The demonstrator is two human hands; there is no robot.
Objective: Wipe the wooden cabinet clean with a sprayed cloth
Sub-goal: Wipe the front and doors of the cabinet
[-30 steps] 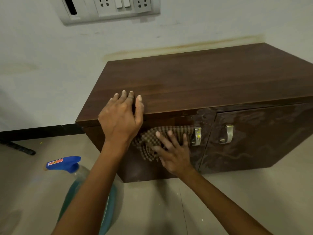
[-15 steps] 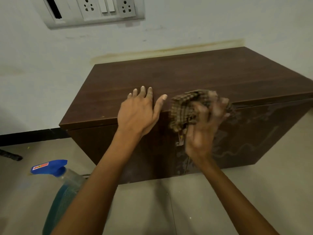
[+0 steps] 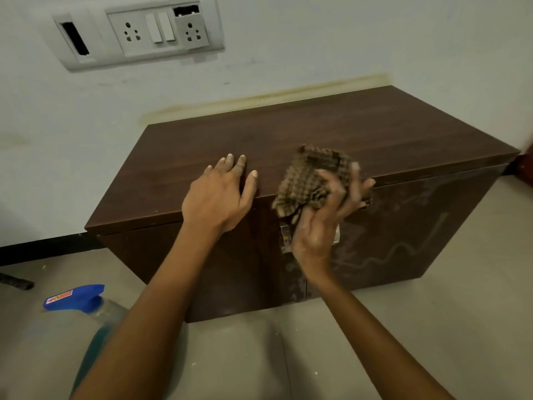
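A low dark wooden cabinet (image 3: 331,134) stands against the white wall. Its right door shows wet streaks. My left hand (image 3: 219,194) lies flat, fingers spread, on the front edge of the cabinet top. My right hand (image 3: 326,217) grips a bunched brown checked cloth (image 3: 311,177), raised in front of the cabinet's upper front edge. That hand hides most of the metal door handles (image 3: 285,235).
A spray bottle (image 3: 78,301) with a blue trigger head and blue-green liquid stands on the tiled floor at the lower left, beside my left forearm. A socket and switch panel (image 3: 138,33) sits on the wall above. A dark object (image 3: 14,281) lies on the floor at far left.
My right hand lifted the cloth from the left door front up to the cabinet's top edge and bunched it. My left hand stayed on the top edge. The view shifted left.
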